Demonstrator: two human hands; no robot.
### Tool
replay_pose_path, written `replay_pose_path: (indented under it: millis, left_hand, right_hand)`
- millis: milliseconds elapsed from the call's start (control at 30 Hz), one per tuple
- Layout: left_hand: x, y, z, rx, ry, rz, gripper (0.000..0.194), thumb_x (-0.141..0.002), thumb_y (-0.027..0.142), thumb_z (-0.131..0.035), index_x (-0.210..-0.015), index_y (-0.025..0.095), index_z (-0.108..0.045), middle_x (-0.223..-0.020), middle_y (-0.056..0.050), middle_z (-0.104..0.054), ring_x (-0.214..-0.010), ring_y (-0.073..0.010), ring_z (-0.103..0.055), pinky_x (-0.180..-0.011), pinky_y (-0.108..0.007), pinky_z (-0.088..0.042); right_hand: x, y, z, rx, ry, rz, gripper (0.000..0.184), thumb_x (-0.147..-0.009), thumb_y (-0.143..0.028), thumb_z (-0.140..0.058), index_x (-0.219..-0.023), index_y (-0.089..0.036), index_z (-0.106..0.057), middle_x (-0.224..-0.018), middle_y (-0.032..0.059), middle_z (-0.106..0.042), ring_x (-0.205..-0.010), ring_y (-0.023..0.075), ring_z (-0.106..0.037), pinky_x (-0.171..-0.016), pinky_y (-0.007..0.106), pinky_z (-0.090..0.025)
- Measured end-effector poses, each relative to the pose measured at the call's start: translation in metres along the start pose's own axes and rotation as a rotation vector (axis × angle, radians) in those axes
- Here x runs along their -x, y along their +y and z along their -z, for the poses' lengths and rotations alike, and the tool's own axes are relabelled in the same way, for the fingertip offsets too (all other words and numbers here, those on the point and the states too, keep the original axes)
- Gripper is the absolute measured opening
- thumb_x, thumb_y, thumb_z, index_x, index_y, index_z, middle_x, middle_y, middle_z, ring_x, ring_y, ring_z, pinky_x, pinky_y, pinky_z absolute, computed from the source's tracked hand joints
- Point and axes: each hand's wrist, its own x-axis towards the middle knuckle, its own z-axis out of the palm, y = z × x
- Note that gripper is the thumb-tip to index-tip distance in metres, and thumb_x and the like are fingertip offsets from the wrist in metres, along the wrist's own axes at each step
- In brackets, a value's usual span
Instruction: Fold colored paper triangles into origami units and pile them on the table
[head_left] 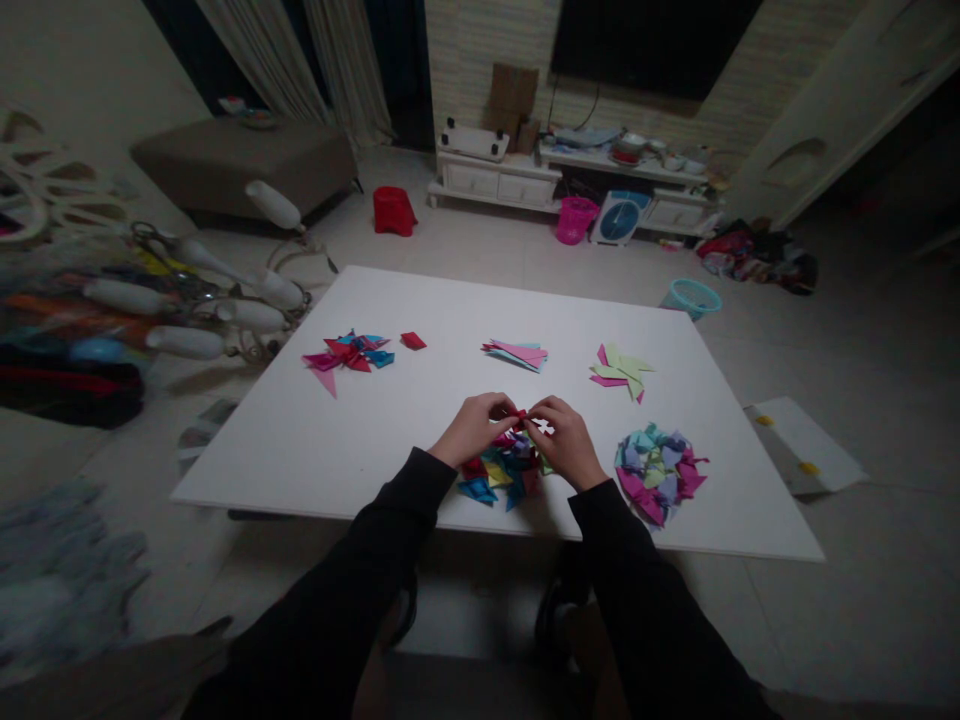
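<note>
My left hand and my right hand meet above the table's near middle. Between their fingertips they pinch a small red folded paper piece. Just below my hands lies a pile of folded paper pieces in blue, yellow, red and purple, partly hidden by the hands. To the right sits a round cluster of folded papers in purple, teal, magenta and pale green. Ahead of my hands rests a stack of pink and blue folded strips.
The white table also bears a heap of red, blue and pink folded papers, a lone red piece and green and pink folded strips. Past its far edge stands a teal basket. A lamp with several white shades is at left.
</note>
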Motion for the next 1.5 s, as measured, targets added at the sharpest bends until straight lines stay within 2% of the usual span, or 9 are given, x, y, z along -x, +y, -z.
replay_pose_path:
  millis: [1033, 1500]
  left_hand:
    - [0.0013, 0.0032, 0.0021, -0.014, -0.014, 0.01, 0.01, -0.087, 0.024, -0.065, -0.088, 0.016, -0.07, -0.084, -0.003, -0.074, -0.079, -0.0154, -0.068, -0.076, -0.027, -0.051]
    - [0.0016, -0.0019, 0.0014, 0.01, -0.008, -0.013, 0.012, -0.078, 0.019, -0.074, -0.09, 0.015, -0.07, -0.089, -0.006, -0.072, -0.081, -0.0159, -0.067, -0.078, -0.029, -0.055]
  right_hand:
    - [0.0009, 0.002, -0.0006, 0.037, -0.018, -0.008, 0.008, -0.09, -0.018, -0.063, -0.083, -0.02, -0.067, -0.088, 0.0049, -0.063, -0.088, 0.0206, -0.059, -0.078, 0.033, -0.046]
    - [0.0008, 0.0018, 0.0003, 0.05, -0.034, -0.017, 0.009, -0.091, -0.019, -0.061, -0.085, -0.02, -0.068, -0.089, 0.0052, -0.063, -0.089, 0.0208, -0.059, -0.078, 0.033, -0.046]
